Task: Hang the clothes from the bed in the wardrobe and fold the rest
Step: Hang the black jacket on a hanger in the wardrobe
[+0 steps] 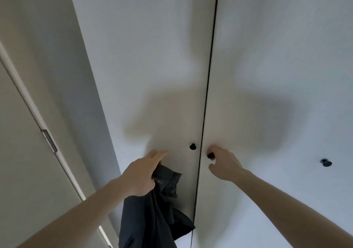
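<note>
At the wardrobe's centre seam | right hand (223, 163) fingers curled round right door knob (210, 155) | left hand (145, 173) grips dark garment (158, 215), hanging beside left door knob (193, 146), untouched | right nearer for pulling.

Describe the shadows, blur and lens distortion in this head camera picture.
Head view: soft daylight, no glare; two broad, fuzzy shadows fall on the white wardrobe doors above the left hand and right hand. The wide-angle lens bows the dark door seam and splays the side wall. The far-right knob is smeared by blur; the dark garment shows little detail.
</note>
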Available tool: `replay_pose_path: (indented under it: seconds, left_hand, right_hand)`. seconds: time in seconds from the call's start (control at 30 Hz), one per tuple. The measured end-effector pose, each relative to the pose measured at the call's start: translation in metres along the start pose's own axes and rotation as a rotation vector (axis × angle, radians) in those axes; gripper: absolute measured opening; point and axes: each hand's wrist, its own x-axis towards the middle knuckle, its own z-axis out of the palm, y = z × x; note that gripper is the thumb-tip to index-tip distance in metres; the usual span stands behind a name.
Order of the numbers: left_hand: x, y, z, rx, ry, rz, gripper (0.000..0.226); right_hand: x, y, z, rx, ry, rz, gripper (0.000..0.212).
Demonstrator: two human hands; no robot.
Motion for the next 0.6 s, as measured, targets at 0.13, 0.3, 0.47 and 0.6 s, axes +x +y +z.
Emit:
replay_pose_path:
  seconds: [0.13,0.3,0.47,0.6]
  left_hand:
    - [0.042,0.017,0.005,0.038,-0.051,0.027,0.110]
    - [0.093,0.035,0.020,0.037,-0.121,0.054,0.106]
    - [0.125,0.040,0.039,0.072,-0.197,0.005,0.102]
    - [0.139,0.042,0.052,0.027,-0.154,-0.005,0.090]
  right_hand:
    - [-0.041,-0.003,0.000,0.036,-0.006,-0.034,0.026]
    - [-0.115,0.000,-0.001,0.067,0.030,-0.008,0.021]
    - [-0.190,0.013,0.006,0.128,0.143,0.073,0.016]
    - [-0.254,0.032,0.015,0.182,0.334,0.230,0.022]
